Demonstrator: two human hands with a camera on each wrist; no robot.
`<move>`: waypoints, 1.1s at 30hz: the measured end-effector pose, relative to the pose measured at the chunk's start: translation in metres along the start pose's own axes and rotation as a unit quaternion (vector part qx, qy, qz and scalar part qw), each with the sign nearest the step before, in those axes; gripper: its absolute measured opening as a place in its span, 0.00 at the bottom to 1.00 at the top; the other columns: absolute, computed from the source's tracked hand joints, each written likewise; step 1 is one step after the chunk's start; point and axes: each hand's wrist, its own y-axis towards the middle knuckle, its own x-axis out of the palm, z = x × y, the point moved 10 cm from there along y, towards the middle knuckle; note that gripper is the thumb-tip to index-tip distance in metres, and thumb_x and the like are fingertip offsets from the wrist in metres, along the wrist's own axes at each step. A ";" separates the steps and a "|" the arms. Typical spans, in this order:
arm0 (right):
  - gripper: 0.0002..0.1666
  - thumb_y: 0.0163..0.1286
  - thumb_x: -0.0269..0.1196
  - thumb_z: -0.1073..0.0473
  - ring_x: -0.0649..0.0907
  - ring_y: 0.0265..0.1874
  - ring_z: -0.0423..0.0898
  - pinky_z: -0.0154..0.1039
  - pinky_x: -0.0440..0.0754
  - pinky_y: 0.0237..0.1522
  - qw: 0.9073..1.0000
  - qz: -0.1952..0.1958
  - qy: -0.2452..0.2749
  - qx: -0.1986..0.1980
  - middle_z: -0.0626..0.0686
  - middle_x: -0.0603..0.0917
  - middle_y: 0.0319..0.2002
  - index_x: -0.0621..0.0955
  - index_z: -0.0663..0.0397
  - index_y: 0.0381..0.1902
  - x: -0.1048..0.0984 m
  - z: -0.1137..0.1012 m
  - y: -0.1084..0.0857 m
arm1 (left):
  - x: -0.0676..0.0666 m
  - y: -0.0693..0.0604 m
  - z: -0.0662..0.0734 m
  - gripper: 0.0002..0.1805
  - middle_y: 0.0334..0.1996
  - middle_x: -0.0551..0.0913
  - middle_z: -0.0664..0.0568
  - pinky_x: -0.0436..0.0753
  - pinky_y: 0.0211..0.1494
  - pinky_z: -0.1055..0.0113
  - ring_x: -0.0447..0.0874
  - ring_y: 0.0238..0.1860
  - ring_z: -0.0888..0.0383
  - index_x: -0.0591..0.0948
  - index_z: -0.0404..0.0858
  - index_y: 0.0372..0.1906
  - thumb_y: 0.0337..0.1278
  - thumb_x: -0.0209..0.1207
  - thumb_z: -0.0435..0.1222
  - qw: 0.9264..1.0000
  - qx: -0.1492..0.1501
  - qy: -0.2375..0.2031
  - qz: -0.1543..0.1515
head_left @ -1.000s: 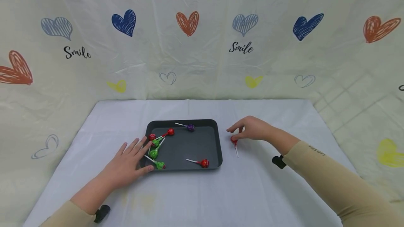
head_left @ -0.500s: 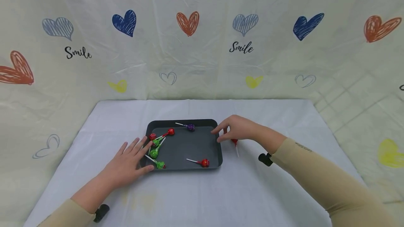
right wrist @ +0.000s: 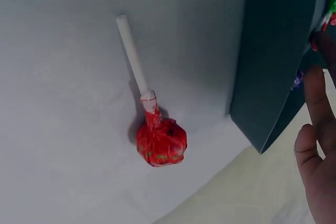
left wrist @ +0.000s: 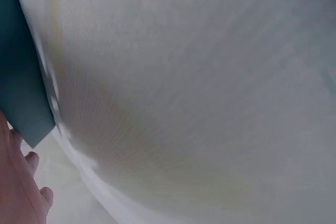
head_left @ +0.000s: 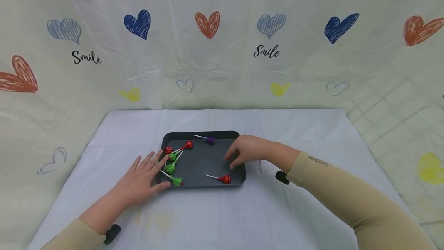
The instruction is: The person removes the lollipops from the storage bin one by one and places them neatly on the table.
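Note:
My left hand [head_left: 143, 178] rests with spread, straight fingers on the left rim of a dark grey tray [head_left: 201, 163]. Over the tray's right rim is my right hand [head_left: 248, 149], its fingers loosely bent and pointing down, with nothing seen between them. A red-wrapped lollipop [right wrist: 161, 142] lies on the white cloth right of the tray; from the head only its stick [head_left: 261, 166] shows beneath the right wrist. Inside the tray, a red lollipop [head_left: 226, 179] lies front right and a purple lollipop [head_left: 211, 140] at the back. Green lollipops [head_left: 170, 168] and red ones [head_left: 189, 144] cluster at the left.
A white cloth [head_left: 215, 219] covers the table under the tray. Behind it hangs a pale backdrop [head_left: 229, 68] printed with hearts and "Smile". Each wrist carries a small black device, such as the one on the right [head_left: 282, 177].
My right hand has moved left, from the red lollipop on the cloth to over the tray's right side. That lollipop stayed where it was. The left hand has not moved.

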 end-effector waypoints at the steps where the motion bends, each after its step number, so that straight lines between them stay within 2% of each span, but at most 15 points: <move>1: 0.18 0.61 0.73 0.48 0.84 0.43 0.35 0.34 0.81 0.48 1.000 -0.006 -0.009 -0.004 0.36 0.87 0.45 0.89 0.41 0.49 0.003 -0.002 0.002 | 0.000 0.000 0.000 0.51 0.79 0.50 0.48 0.45 0.76 0.38 0.46 0.78 0.42 0.55 0.46 0.79 0.60 0.42 0.73 1.000 0.000 0.001 0.000; 6: 0.15 0.60 0.73 0.46 0.82 0.45 0.32 0.34 0.80 0.51 0.998 -0.033 -0.055 -0.018 0.33 0.86 0.42 0.89 0.35 0.46 0.017 -0.012 0.008 | 0.000 0.001 0.000 0.51 0.79 0.50 0.48 0.45 0.76 0.38 0.46 0.78 0.42 0.55 0.47 0.79 0.60 0.43 0.73 1.000 0.000 0.004 0.000; 12: 0.14 0.59 0.73 0.41 0.81 0.44 0.31 0.33 0.78 0.49 0.994 -0.046 -0.101 -0.018 0.29 0.85 0.39 0.89 0.29 0.44 0.028 -0.017 0.014 | -0.001 0.001 0.000 0.51 0.79 0.50 0.48 0.45 0.76 0.38 0.46 0.78 0.42 0.55 0.47 0.79 0.60 0.42 0.73 1.000 -0.001 0.003 -0.001; 17: 0.12 0.59 0.72 0.40 0.79 0.39 0.28 0.37 0.70 0.46 0.991 -0.055 -0.123 -0.025 0.26 0.84 0.35 0.89 0.26 0.42 0.034 -0.022 0.018 | -0.001 0.001 0.000 0.51 0.79 0.49 0.48 0.46 0.76 0.38 0.46 0.78 0.41 0.55 0.47 0.79 0.60 0.42 0.73 1.000 -0.002 0.007 -0.001; 22: 0.10 0.60 0.72 0.43 0.77 0.37 0.28 0.37 0.69 0.45 0.990 -0.063 -0.126 -0.026 0.26 0.83 0.33 0.90 0.26 0.41 0.038 -0.025 0.020 | 0.000 0.001 0.000 0.50 0.79 0.49 0.48 0.45 0.76 0.38 0.46 0.78 0.41 0.55 0.47 0.79 0.60 0.44 0.72 1.000 -0.001 0.002 -0.001; 27: 0.10 0.63 0.71 0.46 0.78 0.37 0.29 0.37 0.69 0.44 0.987 -0.063 -0.145 -0.031 0.27 0.84 0.35 0.89 0.26 0.43 0.039 -0.027 0.021 | 0.000 0.000 0.000 0.50 0.79 0.49 0.48 0.44 0.76 0.38 0.46 0.78 0.41 0.54 0.47 0.79 0.60 0.44 0.72 1.000 -0.001 0.000 -0.001; 33: 0.11 0.64 0.70 0.48 0.80 0.40 0.31 0.37 0.69 0.43 0.984 -0.053 -0.168 -0.018 0.29 0.86 0.40 0.89 0.25 0.45 0.033 -0.022 0.023 | 0.000 0.000 0.000 0.50 0.79 0.49 0.48 0.45 0.75 0.38 0.46 0.78 0.41 0.54 0.46 0.79 0.60 0.44 0.72 1.000 0.000 0.001 -0.001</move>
